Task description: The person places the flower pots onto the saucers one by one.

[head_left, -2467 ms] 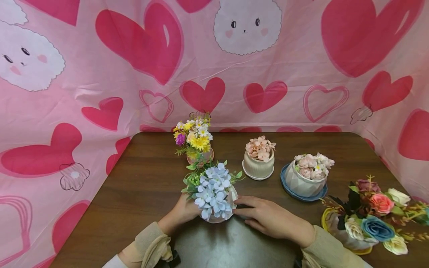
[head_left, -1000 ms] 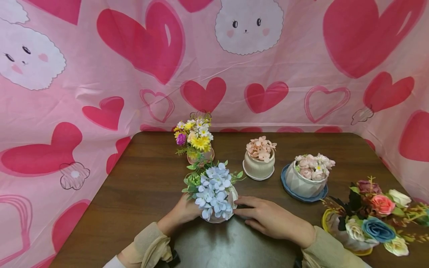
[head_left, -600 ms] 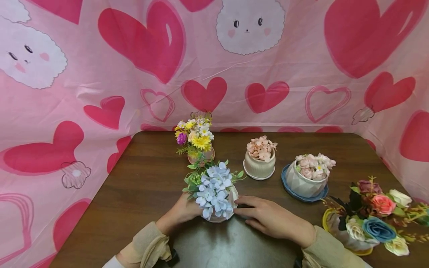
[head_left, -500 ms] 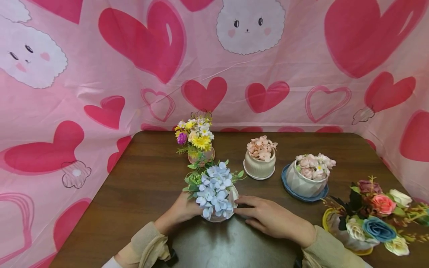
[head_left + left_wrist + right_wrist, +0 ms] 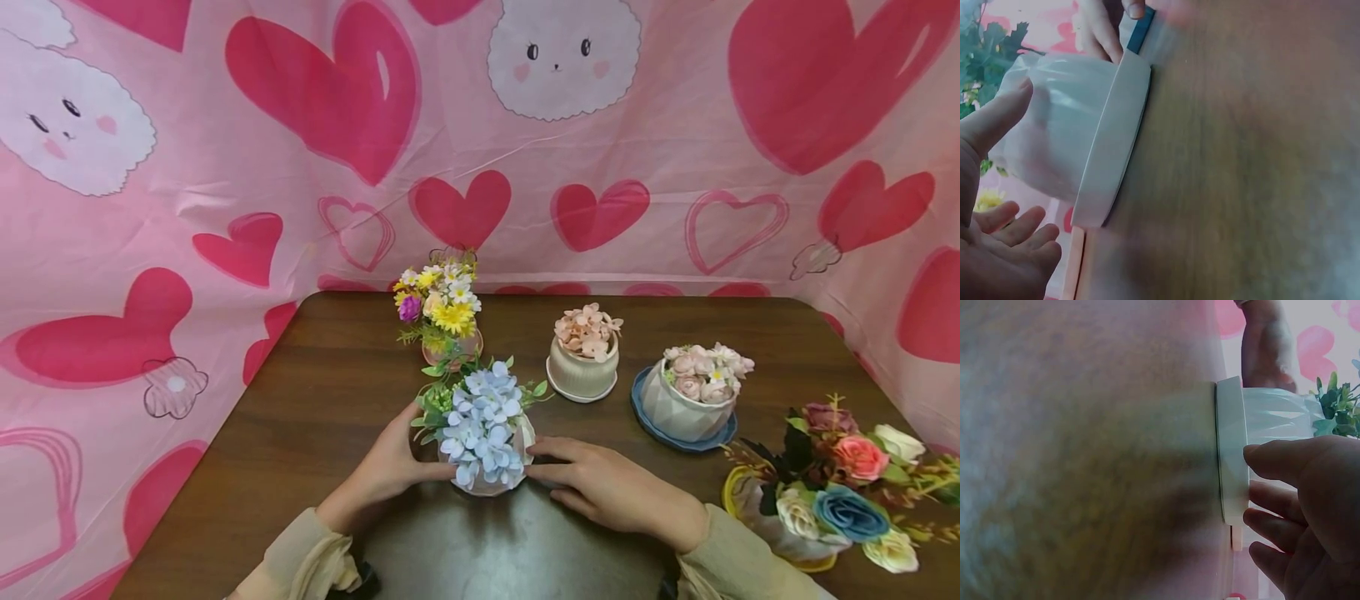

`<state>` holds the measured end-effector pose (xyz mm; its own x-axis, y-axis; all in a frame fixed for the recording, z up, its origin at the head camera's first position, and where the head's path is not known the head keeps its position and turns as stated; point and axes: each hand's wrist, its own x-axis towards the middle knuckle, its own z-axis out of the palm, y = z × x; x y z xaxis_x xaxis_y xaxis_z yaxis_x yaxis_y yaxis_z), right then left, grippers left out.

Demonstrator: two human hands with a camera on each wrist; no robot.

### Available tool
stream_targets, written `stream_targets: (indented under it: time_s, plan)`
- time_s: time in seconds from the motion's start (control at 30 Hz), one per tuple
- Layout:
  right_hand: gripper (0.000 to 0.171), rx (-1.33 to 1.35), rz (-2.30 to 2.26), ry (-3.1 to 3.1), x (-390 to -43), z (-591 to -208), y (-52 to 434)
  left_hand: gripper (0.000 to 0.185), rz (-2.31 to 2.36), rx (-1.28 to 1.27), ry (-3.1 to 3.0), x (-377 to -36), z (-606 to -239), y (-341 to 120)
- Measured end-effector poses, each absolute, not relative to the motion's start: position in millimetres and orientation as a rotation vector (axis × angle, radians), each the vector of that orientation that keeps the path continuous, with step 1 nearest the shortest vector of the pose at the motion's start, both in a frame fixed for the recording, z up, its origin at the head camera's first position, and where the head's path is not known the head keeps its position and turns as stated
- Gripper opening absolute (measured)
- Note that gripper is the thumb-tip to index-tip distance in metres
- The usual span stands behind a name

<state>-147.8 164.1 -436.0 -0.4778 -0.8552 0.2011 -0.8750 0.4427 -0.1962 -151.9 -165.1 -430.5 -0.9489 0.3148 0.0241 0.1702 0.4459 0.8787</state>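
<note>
A white faceted flower pot [image 5: 1069, 119] stands upright on a pale saucer [image 5: 1110, 153] in the left wrist view. Blue hydrangeas [image 5: 486, 421] with green leaves fill it and hide much of it in the head view. My left hand [image 5: 390, 462] is beside the pot's left side, thumb and fingers spread apart; the left wrist view shows the thumb in front of the pot wall and the other fingers held off it. On the right side, my right hand [image 5: 611, 487] has its fingers loosely extended, fingertips right at the pot and the saucer's edge.
Behind the hydrangeas stands a pink pot [image 5: 467, 346] of yellow and white daisies. A ribbed cream pot [image 5: 583, 375] is back centre. A white pot [image 5: 686, 412] on a blue saucer [image 5: 643, 419] and a rose arrangement [image 5: 847, 492] on a yellow saucer [image 5: 731, 492] are right.
My left hand has drawn back from the pot toward the left and its fingers have spread. The right hand and the pots keep their places; the head view has shifted slightly.
</note>
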Motion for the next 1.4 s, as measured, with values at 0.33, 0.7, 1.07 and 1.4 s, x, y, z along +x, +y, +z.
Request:
stream_targets:
  time_s: [0.33, 0.7, 1.07, 1.4]
  plan:
    - [0.044, 1.565, 0.413, -2.606, -148, -435, 164, 0.057, 1.626, 0.441, 2.521, -152, -439, -175]
    - [0.043, 1.567, 0.416, -2.615, -147, -434, 164, 0.043, 1.662, 0.289, 2.498, -151, -442, -173]
    - [0.044, 1.566, 0.437, -2.654, -148, -435, 165, 0.038, 1.411, 0.258, 2.695, -154, -445, -174]
    - [0.044, 1.578, 0.467, -2.697, -148, -430, 163, 0.017, 1.196, 0.325, 2.863, -154, -445, -172]
